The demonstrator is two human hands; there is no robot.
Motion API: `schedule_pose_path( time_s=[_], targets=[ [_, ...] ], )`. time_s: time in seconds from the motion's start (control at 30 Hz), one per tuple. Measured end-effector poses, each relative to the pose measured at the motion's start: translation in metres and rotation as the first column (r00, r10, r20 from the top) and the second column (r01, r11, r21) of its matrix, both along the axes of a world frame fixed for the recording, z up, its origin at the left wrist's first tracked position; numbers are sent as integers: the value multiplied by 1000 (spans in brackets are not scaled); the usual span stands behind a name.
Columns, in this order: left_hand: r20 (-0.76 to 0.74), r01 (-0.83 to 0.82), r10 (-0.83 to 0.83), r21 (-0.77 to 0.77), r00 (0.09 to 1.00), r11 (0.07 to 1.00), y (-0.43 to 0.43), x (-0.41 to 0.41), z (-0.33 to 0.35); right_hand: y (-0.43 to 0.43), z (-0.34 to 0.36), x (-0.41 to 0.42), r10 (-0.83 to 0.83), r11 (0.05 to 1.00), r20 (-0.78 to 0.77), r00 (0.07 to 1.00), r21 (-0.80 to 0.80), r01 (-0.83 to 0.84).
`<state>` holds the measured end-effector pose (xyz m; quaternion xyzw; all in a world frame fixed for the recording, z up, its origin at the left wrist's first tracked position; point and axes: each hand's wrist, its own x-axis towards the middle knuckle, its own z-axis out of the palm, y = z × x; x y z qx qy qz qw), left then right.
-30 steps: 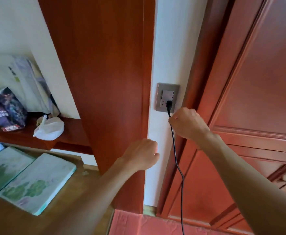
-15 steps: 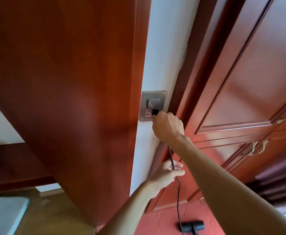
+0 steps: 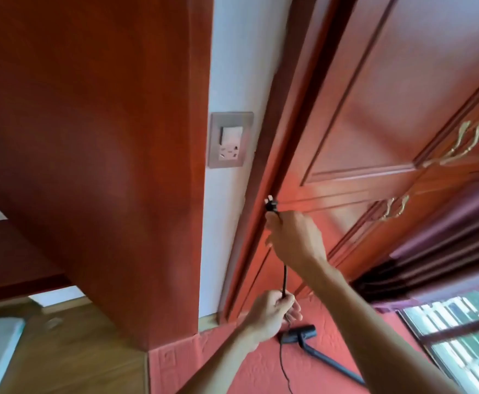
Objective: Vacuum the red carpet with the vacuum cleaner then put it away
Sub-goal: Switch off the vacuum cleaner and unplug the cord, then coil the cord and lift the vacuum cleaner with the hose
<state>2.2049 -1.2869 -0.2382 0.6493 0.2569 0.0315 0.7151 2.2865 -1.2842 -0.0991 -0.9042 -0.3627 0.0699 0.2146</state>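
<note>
My right hand (image 3: 295, 237) grips the black power cord just below its plug (image 3: 356, 206), which is out of the wall socket (image 3: 230, 139) and sits below and right of it. Lower down, my left hand (image 3: 272, 311) pinches the same cord (image 3: 369, 280), which runs taut between the two hands and then trails down onto the red carpet (image 3: 232, 368). The black vacuum floor head (image 3: 299, 334) lies on the carpet by the cabinet base, with its dark tube (image 3: 335, 364) running off to the lower right.
A red-brown wooden panel (image 3: 104, 166) stands left of the white wall strip. Cabinet doors with brass handles (image 3: 460, 146) fill the right. A dark curtain (image 3: 445, 251) and a barred window (image 3: 465, 336) are at lower right. Wooden floor (image 3: 70, 359) lies at lower left.
My right hand has pulled the plug out of the socket and dropped lower. My left hand has slid down the cord. The view has tilted toward the floor.
</note>
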Motion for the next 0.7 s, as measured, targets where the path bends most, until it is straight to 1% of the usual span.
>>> schedule_pose_path(
  time_s=[0.07,0.13,0.17,0.23,0.3,0.33,0.4,0.43,0.47,0.53,0.57,0.63,0.7],
  targets=[
    [19,3,-4,54,1000,999,-19,-5,-2,-35,5,20,-51,977,-203,978,191,90],
    [21,21,-25,157,999,987,-35,-7,3,-80,15,30,-41,907,-344,938,381,180],
    [3,36,-38,240,999,970,-46,-5,6,-106,21,32,-19,858,-378,926,469,209],
    [-40,71,-61,350,997,934,-67,-5,7,-157,37,31,42,753,-412,910,612,242],
    [-66,116,-99,374,993,920,-105,-2,8,-225,48,31,60,640,-422,904,712,290],
    [-77,128,-107,382,991,915,-124,2,8,-259,51,31,44,596,-429,902,736,321],
    [-91,167,-141,416,986,894,-163,12,12,-332,47,32,-36,504,-469,882,754,421],
    [-91,188,-165,425,982,885,-181,19,17,-366,42,33,-68,420,-520,852,759,497],
    [-89,207,-186,428,978,880,-199,24,24,-400,34,34,-78,321,-592,802,747,582],
    [-66,221,-213,419,975,881,-228,36,39,-459,15,32,-54,149,-742,668,656,740],
    [-52,220,-219,428,974,877,-240,41,46,-482,4,28,-21,98,-797,604,599,795],
    [-9,196,-214,440,977,876,-260,50,61,-518,-23,15,87,58,-872,481,487,872],
    [49,157,-194,410,980,899,-278,56,77,-541,-58,-5,188,16,-911,368,377,926]
  ],
)
